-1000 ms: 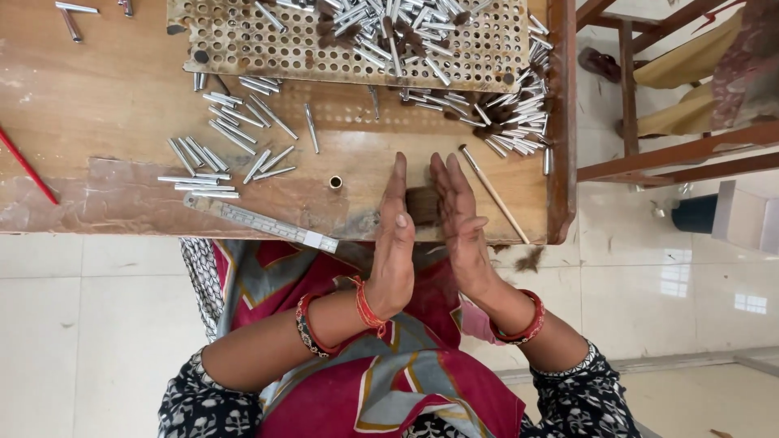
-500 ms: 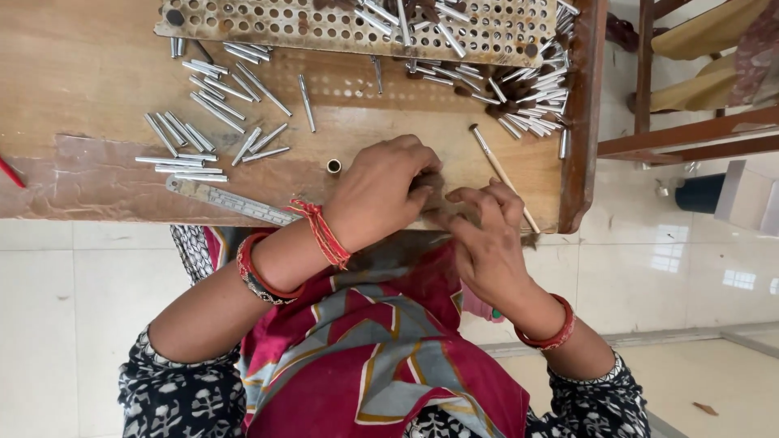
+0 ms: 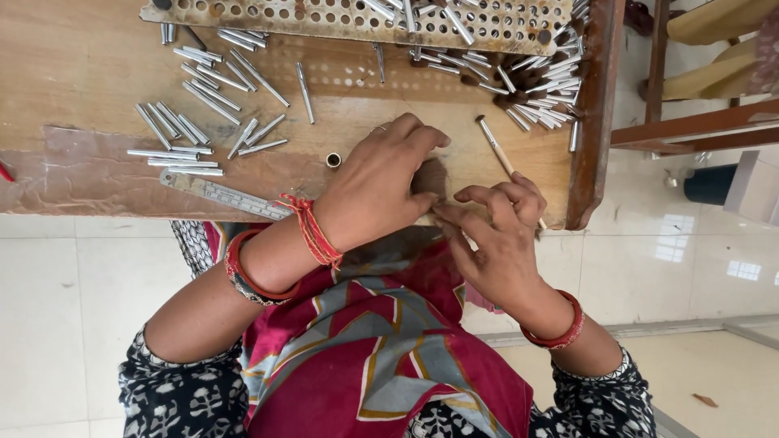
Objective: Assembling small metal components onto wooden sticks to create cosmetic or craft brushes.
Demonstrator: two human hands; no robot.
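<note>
at the worktop's near edge our left hand (image 3: pixel 381 191) now covers the dark tuft (image 3: pixel 430 174), grip pinching it; our right hand (image 3: pixel 495 235), no longer flat, pinches too.

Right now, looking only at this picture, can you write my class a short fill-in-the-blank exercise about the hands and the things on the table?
1. The left hand and right hand meet over a dark tuft at the table's ____ edge.
2. The small brass ring lies to the ____ of the left hand.
3. The loose metal tubes are ____ in colour.
4. The flat ruler lies beside the left ____.

Missing words: near; left; silver; wrist
</note>
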